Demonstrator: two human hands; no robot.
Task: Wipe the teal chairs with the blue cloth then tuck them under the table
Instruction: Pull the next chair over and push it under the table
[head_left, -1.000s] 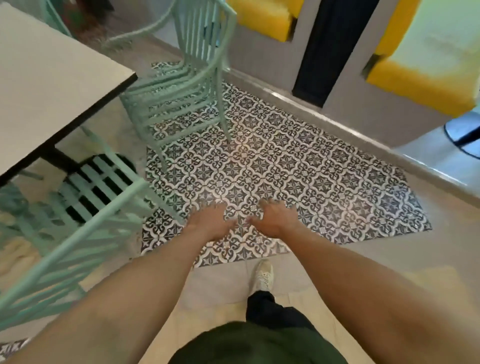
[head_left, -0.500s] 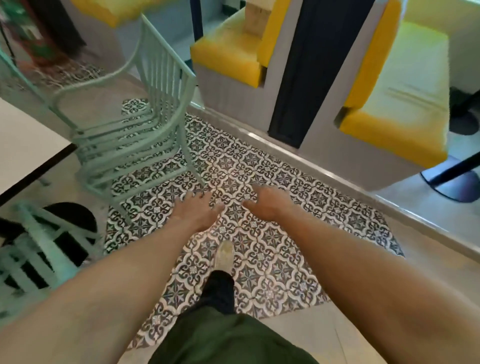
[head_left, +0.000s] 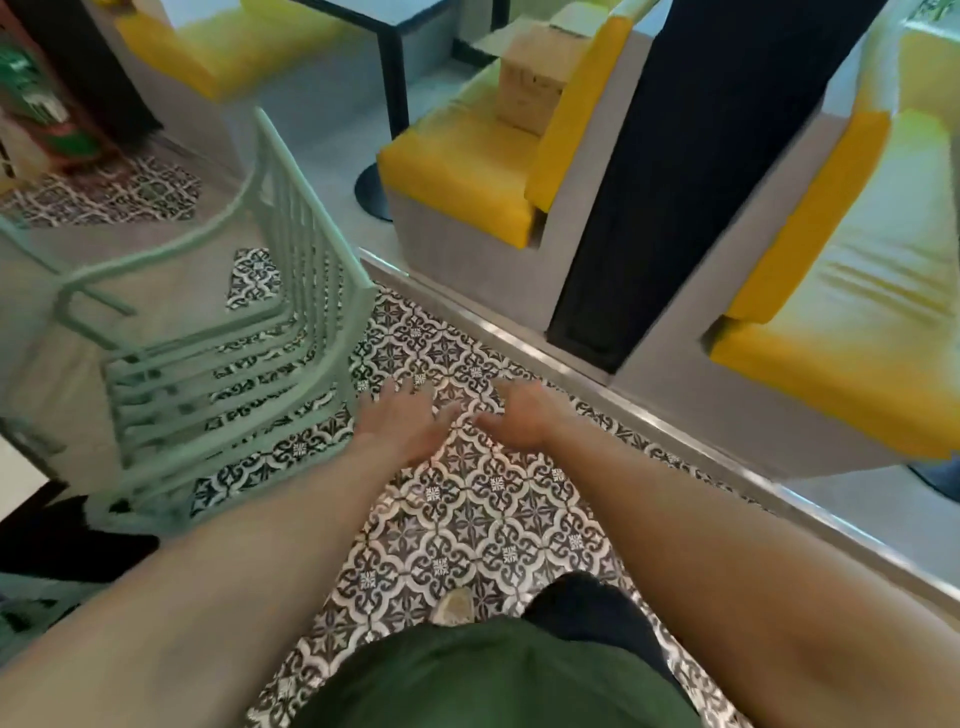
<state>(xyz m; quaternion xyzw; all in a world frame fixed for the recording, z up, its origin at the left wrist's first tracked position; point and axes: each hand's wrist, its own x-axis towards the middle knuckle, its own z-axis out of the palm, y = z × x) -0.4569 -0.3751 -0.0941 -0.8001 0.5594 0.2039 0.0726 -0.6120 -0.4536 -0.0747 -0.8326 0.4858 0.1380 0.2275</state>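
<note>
Fingers (head_left: 415, 387) of both hands spread and empty as before, teal chair (head_left: 291, 332) now nearer the left hand (head_left: 408, 423).

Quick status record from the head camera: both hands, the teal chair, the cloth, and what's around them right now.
left hand: empty, fingers spread, held out beside the chair, not gripping it
right hand: empty, loosely open
teal chair: upright on the patterned floor, to the person's left
blue cloth: not in view
table: only a dark edge at far left; chair not tucked
beyond: yellow booth seats, cardboard box on one
</note>
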